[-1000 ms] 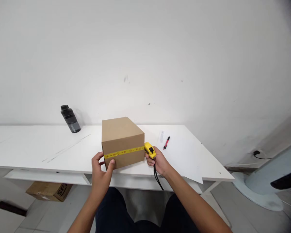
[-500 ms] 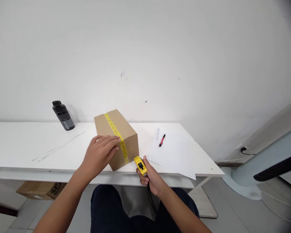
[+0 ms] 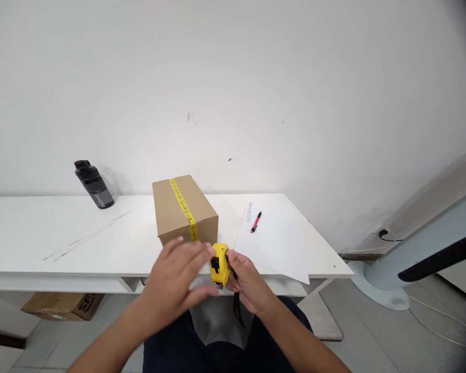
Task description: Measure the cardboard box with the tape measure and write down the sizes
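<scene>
A yellow tape measure [image 3: 220, 263] with a black wrist strap is gripped in my right hand [image 3: 248, 282], just in front of the table edge. My left hand [image 3: 180, 277] is beside it, thumb and fingers apart; its fingertips come close to the tape measure's left side, and I cannot tell whether they touch it. Behind my hands a closed cardboard box [image 3: 184, 204] sits on the white table, a strip of yellow printed tape [image 3: 182, 203] running over its top and down its front. My left hand hides part of the box's front face.
Right of the box, a red and black pen [image 3: 256, 221] lies on white paper [image 3: 275, 243]. A dark bottle [image 3: 94, 185] stands at the left by the wall. Another cardboard box [image 3: 64, 305] is under the table [image 3: 101, 243]. A pale column-shaped appliance [image 3: 411, 259] stands at the right.
My left hand has left the box and moved right and down to the tape measure. The tape measure has turned more upright in my right hand. The box now sits straighter.
</scene>
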Demonstrator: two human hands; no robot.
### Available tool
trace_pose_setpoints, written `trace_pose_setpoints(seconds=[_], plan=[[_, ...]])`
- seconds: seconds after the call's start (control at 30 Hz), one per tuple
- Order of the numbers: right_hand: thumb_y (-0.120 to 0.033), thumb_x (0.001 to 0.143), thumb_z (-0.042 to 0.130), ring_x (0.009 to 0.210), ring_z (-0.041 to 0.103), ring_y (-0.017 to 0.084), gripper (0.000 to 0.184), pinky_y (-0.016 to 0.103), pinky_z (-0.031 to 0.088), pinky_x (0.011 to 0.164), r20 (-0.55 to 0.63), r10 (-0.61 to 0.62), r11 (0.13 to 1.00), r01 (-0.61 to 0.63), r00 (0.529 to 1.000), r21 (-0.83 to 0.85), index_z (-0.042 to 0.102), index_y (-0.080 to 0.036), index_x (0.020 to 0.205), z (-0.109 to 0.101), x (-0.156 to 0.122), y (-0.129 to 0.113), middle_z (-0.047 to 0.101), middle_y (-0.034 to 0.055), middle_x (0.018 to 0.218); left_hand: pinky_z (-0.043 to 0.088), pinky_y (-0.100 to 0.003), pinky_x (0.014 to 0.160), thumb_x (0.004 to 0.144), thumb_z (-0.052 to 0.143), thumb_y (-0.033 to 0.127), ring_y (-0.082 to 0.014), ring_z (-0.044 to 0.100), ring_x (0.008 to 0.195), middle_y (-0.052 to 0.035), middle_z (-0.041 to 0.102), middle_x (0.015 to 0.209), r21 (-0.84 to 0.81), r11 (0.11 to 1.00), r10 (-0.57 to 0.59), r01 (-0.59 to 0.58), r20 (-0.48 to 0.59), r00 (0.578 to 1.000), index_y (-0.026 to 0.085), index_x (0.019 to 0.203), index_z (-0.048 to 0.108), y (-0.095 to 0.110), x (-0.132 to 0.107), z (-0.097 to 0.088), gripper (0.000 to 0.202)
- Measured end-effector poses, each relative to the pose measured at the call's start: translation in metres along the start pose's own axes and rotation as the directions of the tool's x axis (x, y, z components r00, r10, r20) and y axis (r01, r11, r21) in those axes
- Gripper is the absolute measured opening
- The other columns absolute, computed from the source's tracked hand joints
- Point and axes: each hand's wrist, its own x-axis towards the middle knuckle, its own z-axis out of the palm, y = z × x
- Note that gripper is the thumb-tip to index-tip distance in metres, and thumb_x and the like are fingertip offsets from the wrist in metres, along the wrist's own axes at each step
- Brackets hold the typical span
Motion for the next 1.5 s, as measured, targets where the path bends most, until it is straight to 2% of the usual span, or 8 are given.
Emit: trace_pose_setpoints(seconds=[0.13, 0.33, 0.5, 0.67, 0.9, 1.07, 1.3, 1.5], plan=[[-0.078, 0.071, 0.072, 0.042, 0.022, 0.003, 0.061, 0.021, 0.017, 0.042, 0.033, -0.062, 0.998, 0.063, 0.998, -0.018, 0.058, -0.02, 0.086, 0.02, -0.007, -0.01, 0.041, -0.0096, 0.054, 0.049, -0.04, 0.106, 0.095, 0.064, 0.027, -0.021, 0.068, 0.119, -0.0142, 0.07, 0.13, 0.011, 0.996, 0.09, -0.089, -0.091, 0.992, 0.02, 0.142, 0.049, 0.014, -0.006, -0.006, 0.05], [-0.073, 0.071, 0.076, 0.044, 0.021, 0.002, 0.06, 0.021, 0.017, 0.042, 0.045, -0.131, 0.989, 0.134, 0.99, -0.059, 0.057, -0.02, 0.091, 0.024, -0.002, -0.015, 0.046, -0.0079, 0.065, 0.048, -0.044, 0.107, 0.096, 0.059, 0.016, -0.0167, 0.077, 0.092, 0.0015, 0.079, 0.108, -0.067, 0.998, -0.011, 0.002, -0.134, 0.991, 0.031, 0.114, 0.062, -0.015, 0.0, -0.039, 0.024], [-0.076, 0.069, 0.075, 0.046, 0.023, 0.002, 0.066, 0.02, 0.018, 0.043, 0.087, -0.082, 0.994, 0.088, 0.993, -0.068, 0.056, -0.02, 0.097, 0.032, 0.002, -0.012, 0.05, -0.0063, 0.07, 0.051, -0.041, 0.103, 0.093, 0.07, 0.033, -0.0192, 0.074, 0.105, -0.0087, 0.076, 0.119, -0.051, 0.992, 0.111, -0.115, -0.086, 0.99, 0.023, 0.132, 0.056, -0.015, 0.002, -0.04, 0.043], [-0.073, 0.073, 0.074, 0.047, 0.024, 0.002, 0.064, 0.02, 0.02, 0.044, 0.156, -0.092, 0.992, 0.104, 0.983, -0.072, 0.057, -0.02, 0.104, 0.038, -0.004, -0.011, 0.05, -0.0055, 0.071, 0.054, -0.03, 0.075, 0.09, 0.061, 0.001, -0.0188, 0.074, 0.106, -0.0167, 0.074, 0.121, -0.021, 0.985, 0.162, -0.169, -0.193, 0.968, 0.012, 0.135, 0.056, -0.02, -0.01, -0.036, 0.047], [-0.073, 0.072, 0.075, 0.045, 0.025, 0.003, 0.06, 0.02, 0.019, 0.04, -0.075, -0.396, 0.906, 0.376, 0.915, -0.196, 0.063, -0.019, 0.095, 0.012, 0.054, -0.052, 0.052, -0.0043, 0.07, 0.05, -0.03, 0.074, 0.089, 0.068, 0.009, -0.0174, 0.076, 0.084, -0.0075, 0.079, 0.104, 0.246, 0.952, -0.076, 0.182, -0.385, 0.92, 0.02, 0.119, 0.063, -0.067, -0.019, -0.027, 0.032], [-0.075, 0.07, 0.075, 0.048, 0.029, 0.004, 0.069, 0.019, 0.022, 0.042, -0.224, -0.551, 0.833, 0.511, 0.804, -0.212, 0.061, -0.022, 0.112, -0.013, 0.105, -0.071, 0.051, -0.0054, 0.075, 0.048, -0.03, 0.072, 0.086, 0.071, 0.011, -0.0143, 0.074, 0.072, -0.0037, 0.08, 0.097, 0.409, 0.907, 0.055, 0.098, -0.346, 0.936, 0.019, 0.109, 0.062, -0.086, -0.021, -0.007, 0.026], [-0.073, 0.079, 0.068, 0.048, 0.021, 0.004, 0.071, 0.021, 0.021, 0.044, -0.166, -0.543, 0.833, 0.504, 0.823, -0.229, 0.06, -0.028, 0.132, -0.033, 0.114, -0.045, 0.048, -0.0059, 0.078, 0.049, -0.033, 0.074, 0.089, 0.062, 0.005, -0.0166, 0.07, 0.073, -0.0063, 0.078, 0.108, 0.417, 0.908, 0.104, -0.039, -0.136, 0.985, 0.019, 0.119, 0.058, -0.093, -0.036, -0.013, 0.034], [-0.07, 0.082, 0.067, 0.051, 0.022, 0.006, 0.066, 0.022, 0.025, 0.046, -0.142, -0.551, 0.826, 0.512, 0.822, -0.236, 0.064, -0.03, 0.134, -0.035, 0.113, -0.045, 0.043, -0.0052, 0.076, 0.051, -0.033, 0.073, 0.087, 0.058, 0.003, -0.0184, 0.07, 0.076, -0.0116, 0.076, 0.115, 0.302, 0.953, 0.012, 0.037, -0.16, 0.987, 0.016, 0.125, 0.056, -0.081, -0.042, -0.004, 0.041]])
